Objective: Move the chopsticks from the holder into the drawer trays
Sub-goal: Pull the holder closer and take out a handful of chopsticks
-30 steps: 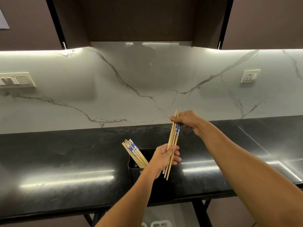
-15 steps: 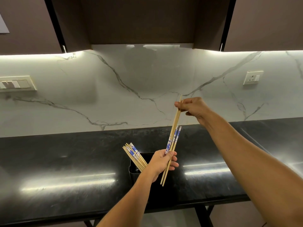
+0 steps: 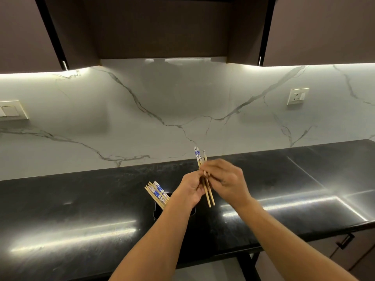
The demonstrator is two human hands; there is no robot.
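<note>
Left hand [image 3: 189, 189] and right hand [image 3: 227, 179] together above black stone counter [image 3: 81, 199], fingers of both curled round small near-upright bundle of wooden blue-patterned chopsticks [image 3: 210, 196]. Remaining chopsticks [image 3: 157, 192] at 8 o'clock of hands, in black holder [image 3: 158, 212], leaning toward 11 o'clock.

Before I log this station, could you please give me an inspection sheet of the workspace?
Surface: glossy black stone countertop, light glare streaks.
Job's things: black rectangular holder with leaning blue-patterned wooden chopsticks; held bundle of wooden chopsticks above it; drawer trays not in view.
Clutter: nothing seen.
Hands: left hand grips the held bundle; right hand, blurred, fingers curled on it too.
Cables: nothing seen.
Surroundings: white marble backsplash, wall socket, switch plate, dark overhead cabinets.
</note>
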